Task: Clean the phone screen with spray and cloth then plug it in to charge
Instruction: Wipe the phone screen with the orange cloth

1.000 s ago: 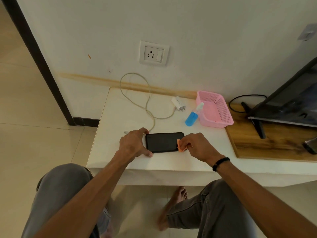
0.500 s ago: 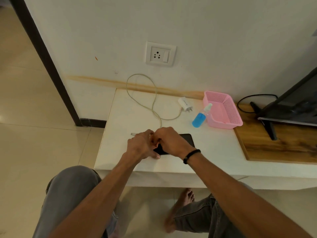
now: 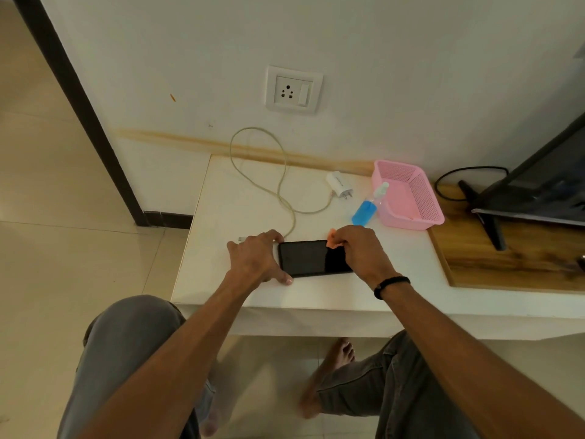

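Note:
A black phone (image 3: 305, 258) lies flat, screen up, on the white table (image 3: 221, 217). My left hand (image 3: 257, 258) grips its left end between thumb and fingers. My right hand (image 3: 357, 248) presses a small orange cloth (image 3: 332, 238) on the phone's right part, near its far edge; the cloth is mostly hidden under the fingers. A blue spray bottle (image 3: 367, 207) lies on its side behind the phone. The white charger plug (image 3: 338, 183) and its looped cable (image 3: 278, 185) lie on the table below the wall socket (image 3: 293, 90).
A pink mesh basket (image 3: 408, 194) stands right of the spray bottle. Further right is a wooden board (image 3: 506, 261) carrying a TV (image 3: 544, 185) on its stand. The wall rises directly behind the table. My knees are under the front edge.
My right hand with the cloth swept left across the phone until it met my left hand, then came back right to the phone's right part. The left hand stayed on the phone's left end.

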